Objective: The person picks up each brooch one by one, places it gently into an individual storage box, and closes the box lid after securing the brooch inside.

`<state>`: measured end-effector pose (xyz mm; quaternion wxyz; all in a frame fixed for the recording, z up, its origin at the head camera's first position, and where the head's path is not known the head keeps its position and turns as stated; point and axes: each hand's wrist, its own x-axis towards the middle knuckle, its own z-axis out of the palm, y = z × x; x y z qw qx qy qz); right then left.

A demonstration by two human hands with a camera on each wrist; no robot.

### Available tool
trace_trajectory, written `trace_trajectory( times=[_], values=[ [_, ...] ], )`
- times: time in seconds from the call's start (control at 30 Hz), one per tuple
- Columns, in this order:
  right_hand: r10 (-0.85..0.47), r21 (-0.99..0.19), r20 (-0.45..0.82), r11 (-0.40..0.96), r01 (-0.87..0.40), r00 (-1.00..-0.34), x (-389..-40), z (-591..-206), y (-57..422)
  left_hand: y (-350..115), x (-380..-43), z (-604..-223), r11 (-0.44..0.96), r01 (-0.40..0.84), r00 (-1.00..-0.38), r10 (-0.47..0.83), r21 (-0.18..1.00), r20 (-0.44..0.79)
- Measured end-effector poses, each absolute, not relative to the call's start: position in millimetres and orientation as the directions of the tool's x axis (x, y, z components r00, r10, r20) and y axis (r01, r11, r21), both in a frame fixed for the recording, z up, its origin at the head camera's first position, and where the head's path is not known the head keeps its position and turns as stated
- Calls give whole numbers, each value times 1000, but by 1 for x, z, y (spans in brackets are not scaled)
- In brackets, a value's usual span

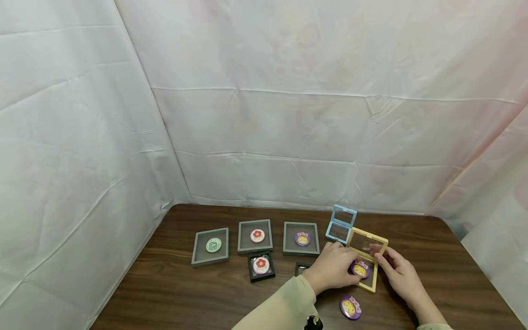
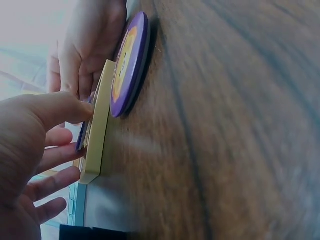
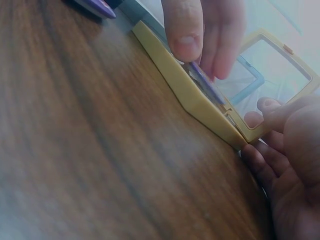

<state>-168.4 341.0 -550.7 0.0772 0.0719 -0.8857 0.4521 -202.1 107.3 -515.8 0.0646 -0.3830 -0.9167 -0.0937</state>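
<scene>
A yellow hinged display case point(image 1: 366, 288) lies opened out on the table, its clear-windowed lid tipped up and back. My left hand point(image 1: 333, 268) pinches a purple round pin badge point(image 1: 361, 269) with a yellow cartoon face by its edge, over the case's base. The left wrist view shows this badge point(image 2: 81, 134) tilted against the case, between thumb and fingers. At the hinge side, my right hand point(image 1: 399, 277) grips the lid, its thumb on the frame point(image 3: 255, 132). A second purple badge point(image 1: 350, 307) lies on the table in front of the case.
A light-blue opened case point(image 1: 340, 223) stands just behind the yellow one. To the left are three grey cases point(image 1: 210, 262) with badges and a small black case point(image 1: 262, 277) with a flower badge. Another dark case point(image 1: 301, 268) is partly hidden by my left arm.
</scene>
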Motion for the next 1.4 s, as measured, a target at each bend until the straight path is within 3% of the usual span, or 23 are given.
trace_trajectory(
  times=[0.8,1.13,1.4],
  values=[
    [-68,-783,216,584,-214,-974,-169,-551,342,106,-202,-517,694,717,-691,692,70,209],
    [-6,-763,270,608,-218,-963,-167,-554,340,108,-200,-515,690,721,-687,699,65,198],
    [-20,-763,296,596,-249,-955,-167,-555,341,102,-203,-506,677,702,-711,681,220,174]
  ],
)
